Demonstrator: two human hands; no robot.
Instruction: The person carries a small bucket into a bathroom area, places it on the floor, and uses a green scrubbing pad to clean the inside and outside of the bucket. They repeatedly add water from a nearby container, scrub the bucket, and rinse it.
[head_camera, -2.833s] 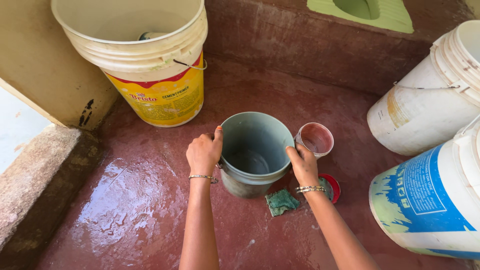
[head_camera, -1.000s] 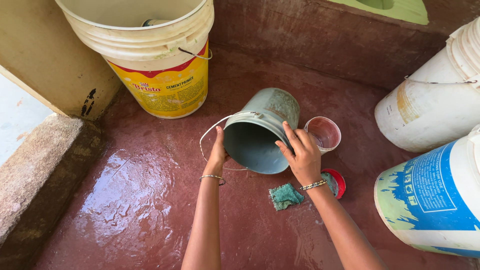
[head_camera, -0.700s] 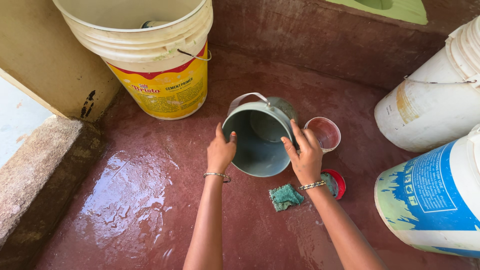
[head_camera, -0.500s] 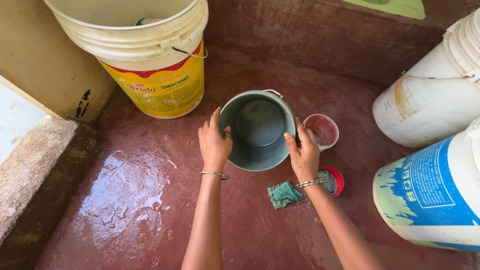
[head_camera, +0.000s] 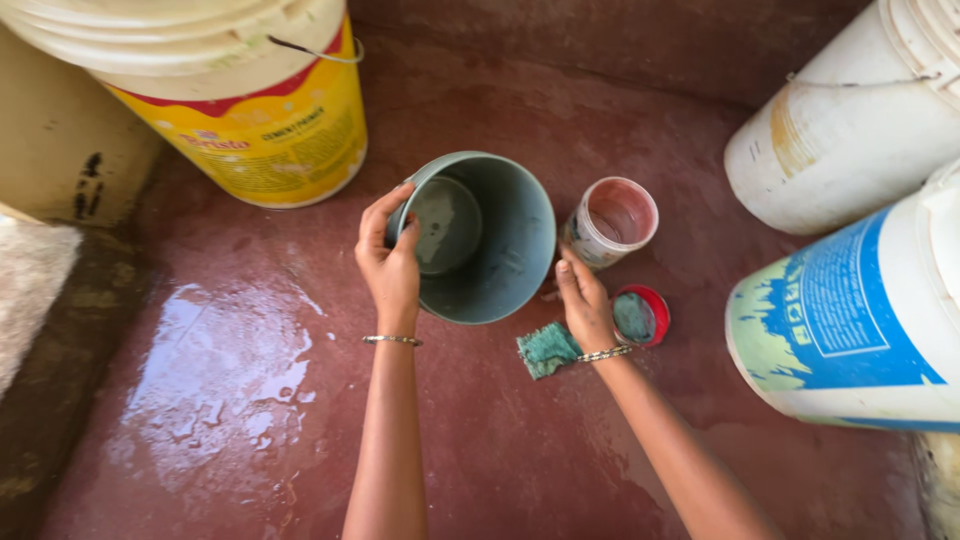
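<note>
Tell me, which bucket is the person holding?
The small grey bucket in the middle; the left hand grips its rim. The big yellow-labelled, white and blue-labelled ones stand untouched around it.

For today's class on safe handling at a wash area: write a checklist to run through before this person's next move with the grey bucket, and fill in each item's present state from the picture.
1. Left hand grips the grey bucket rim: ok.
2. Right hand has hold of the bucket: not ok, it is down by the green scrub pad.
3. Bucket upright: not ok, it is tilted.
4. Bucket empty: ok, its base shows bare.
5. Small pink cup apart from the bucket: ok, narrowly.
6. Floor dry underfoot: not ok, a wet sheen shows.
</note>
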